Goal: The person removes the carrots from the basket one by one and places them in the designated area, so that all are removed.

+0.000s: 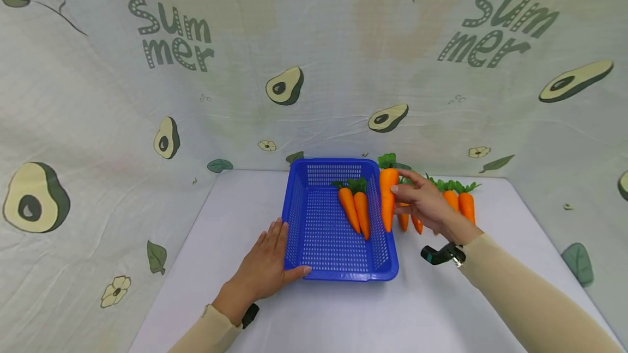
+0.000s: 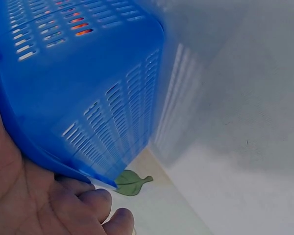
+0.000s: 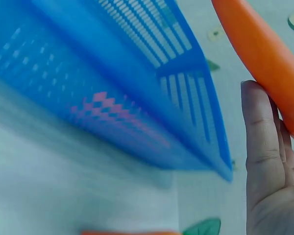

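A blue plastic basket [image 1: 338, 276] with perforated walls stands on the table in the head view. My left hand [image 1: 262, 266] rests on its near left corner, fingers straight along the outer side and thumb over the front rim. In the left wrist view, the palm lies against the basket's rim [image 2: 44, 164]. My right hand [image 1: 426, 201] holds an orange carrot [image 1: 388, 198] with a green top, pointing tip down over the basket's right rim. The right wrist view shows this carrot [image 3: 264, 58] at the fingers. Inside the basket lie two carrots [image 1: 362, 212].
Several more carrots [image 1: 466, 207] lie on the white table [image 1: 432, 309] right of the basket, partly hidden by my right hand. A cloth [image 1: 333, 31] printed with avocados and leaves hangs behind the table and along its sides.
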### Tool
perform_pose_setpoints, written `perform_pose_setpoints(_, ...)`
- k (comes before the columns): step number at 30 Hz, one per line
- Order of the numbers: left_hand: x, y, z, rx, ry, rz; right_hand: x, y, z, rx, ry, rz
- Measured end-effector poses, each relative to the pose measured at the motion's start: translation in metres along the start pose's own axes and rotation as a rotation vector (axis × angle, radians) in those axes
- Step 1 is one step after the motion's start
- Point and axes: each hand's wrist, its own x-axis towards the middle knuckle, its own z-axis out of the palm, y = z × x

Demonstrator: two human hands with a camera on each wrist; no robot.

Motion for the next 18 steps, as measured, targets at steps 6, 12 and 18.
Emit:
perform_pose_setpoints(6, 0.001, -0.001, 0.003, 0.002, 0.001, 0.003, -0.023, 0.003, -0.025, -0.120, 0.062, 0.014)
perform_pose_setpoints(12, 0.002, -0.001, 0.003, 0.003, 0.002, -0.003, -0.038, 0.024, -0.037, -0.198, 0.088, 0.052)
perform_pose_setpoints(18, 0.001, 0.000, 0.001, -0.006, -0.005, -0.010, -0.048, 0.057, -0.040, -0.223, 0.095, 0.103)
